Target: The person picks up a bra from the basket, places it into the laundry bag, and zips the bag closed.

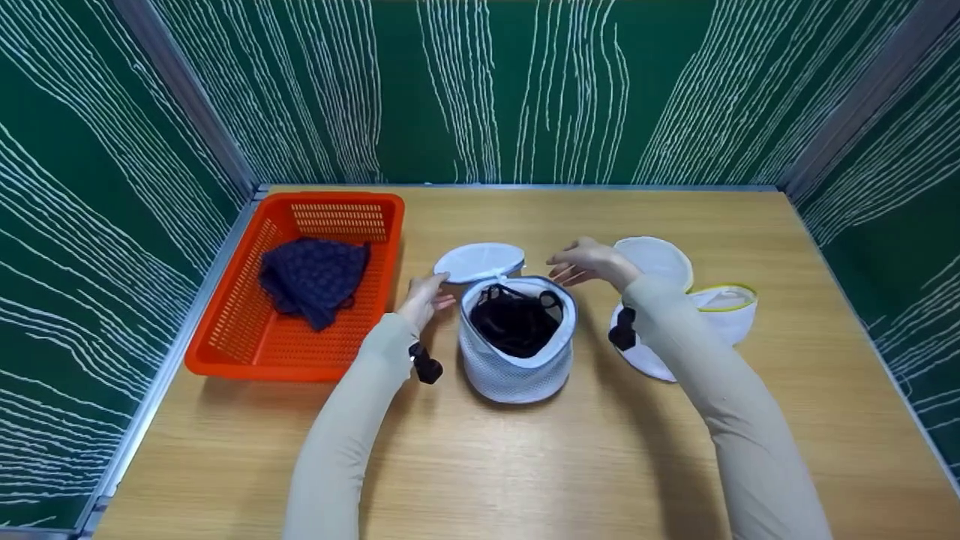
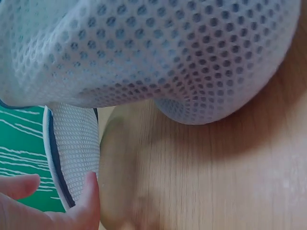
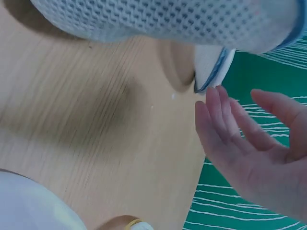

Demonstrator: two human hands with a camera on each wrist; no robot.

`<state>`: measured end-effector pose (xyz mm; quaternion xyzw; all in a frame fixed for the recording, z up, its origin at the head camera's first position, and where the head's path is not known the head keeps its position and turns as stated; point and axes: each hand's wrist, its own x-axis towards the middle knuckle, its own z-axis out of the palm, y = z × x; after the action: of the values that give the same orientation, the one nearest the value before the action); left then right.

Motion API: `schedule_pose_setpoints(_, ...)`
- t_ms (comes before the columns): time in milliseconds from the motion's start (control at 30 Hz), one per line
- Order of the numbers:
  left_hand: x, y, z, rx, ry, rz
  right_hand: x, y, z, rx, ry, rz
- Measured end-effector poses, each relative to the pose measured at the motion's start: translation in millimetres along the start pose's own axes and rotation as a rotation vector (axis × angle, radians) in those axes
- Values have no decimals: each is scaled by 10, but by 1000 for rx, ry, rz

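Fingers of the left hand (image 1: 424,301) are spread apart beside the rim of a white mesh bag (image 1: 517,381), one of them reaching up to the edge of its round lid (image 1: 480,259); whether it truly touches that edge I cannot tell. Fingers of the right hand (image 1: 589,261) are loosely extended and pinch nothing, poised near the bag's far right rim, a little apart from the lid. The bag stands upright on the worktop (image 1: 465,465), between the forearms, with a dark garment (image 1: 514,326) bundled inside and the lid folded back behind the mouth. Judging by this, the step in hand is the handling of the filled bag's lid, with the closing not yet done. Next, the move seems to call for taking the lid by its edge and swinging it forward over the mouth, the dark straps kept clear of the zip. A navy cloth (image 1: 311,277) lies in the orange basket (image 1: 285,372) to the left, and a second white bag with yellow trim (image 1: 726,322) rests to the right, partly behind the right sleeve.
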<state>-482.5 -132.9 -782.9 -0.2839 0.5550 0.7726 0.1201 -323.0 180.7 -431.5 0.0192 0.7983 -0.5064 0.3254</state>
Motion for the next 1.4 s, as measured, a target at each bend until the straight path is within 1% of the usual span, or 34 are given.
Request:
schedule_pose_setpoints(67, 103, -1, 34, -25, -24, -27, 40, -13, -1, -53, -7, -11)
schedule_pose_setpoints(100, 130, 7, 57, -36, -33, -39, 59, -16, -1, -74, -11, -14)
schedule_pose_setpoints(167, 168, 30, 108, -66, -39, -53, 73, -24, -1, -100, -29, -32)
schedule_pose_setpoints(233, 180, 63, 156, -100, -39, -54, 91, -23, -3, -122, -49, -44)
schedule_pose_setpoints(333, 167, 116, 208, -149, -26, -17, 126, -20, 10, -151, -62, -54)
schedule_pose_setpoints(433, 133, 165, 231, -172, -1, 19, 176, -14, 35, -158, -60, -38)
schedule_pose_setpoints(500, 68, 214, 249, -164, 31, 40, 213, -11, 49, -140, -70, -39)
schedule_pose_setpoints(533, 2, 251, 257, -156, 37, 48, 229, -8, 54, -123, -75, -38)
schedule_pose_setpoints(600, -191, 347, 284, -134, 35, 69, 244, -1, 55, -97, -87, -45)
schedule_pose_setpoints(633, -331, 409, 305, -121, 30, 83, 250, 2, 53, -84, -87, -47)
schedule_pose_setpoints(667, -495, 477, 326, -115, 21, 100, 252, 7, 49, -80, -88, -51)
schedule_pose_setpoints(733, -871, 634, 366, -122, -13, 106, 251, 19, 45, -74, -79, -50)
schedule_pose_setpoints(767, -1041, 699, 381, -130, -32, 123, 251, 26, 42, -66, -78, -52)
schedule_pose_setpoints(833, -1413, 848, 418, -147, -61, 130, 253, 38, 44, -13, -90, -59)
schedule_pose_setpoints(900, -1721, 953, 414, -178, -140, 170, 246, 41, 54, 74, -103, -72)
schedule_pose_setpoints(967, -2231, 1120, 473, -163, -153, 208, 246, 44, 57, 176, -124, -95)
schedule_pose_setpoints(1000, -2495, 1209, 506, -157, -157, 214, 244, 42, 59, 228, -130, -105)
schedule_pose_setpoints(1033, -2770, 1295, 530, -147, -173, 232, 238, 37, 56, 264, -129, -114)
schedule_pose_setpoints(1067, -2975, 1360, 548, -143, -186, 250, 241, 36, 52, 285, -129, -130)
schedule_pose_setpoints(1133, -3368, 1497, 623, -110, -148, 249, 240, 32, 38, 308, -123, -165)
schedule_pose_setpoints(1167, -3413, 1510, 631, -107, -155, 266, 237, 27, 31, 318, -117, -185)
schedule_pose_setpoints(1233, -3414, 1497, 623, -121, -194, 308, 214, 15, 20, 342, -103, -234)
schedule_pose_setpoints(1267, -3409, 1494, 613, -138, -223, 330, 198, 10, 16, 357, -95, -266)
schedule_pose_setpoints(1300, -3276, 1438, 586, -157, -287, 375, 175, 9, 9, 373, -83, -294)
schedule_pose_setpoints(1367, -3283, 1420, 559, -138, -342, 431, 126, 7, -5, 388, -52, -339)
schedule_pose_setpoints(1400, -3299, 1415, 538, -110, -369, 467, 98, 9, -13, 378, -36, -357)
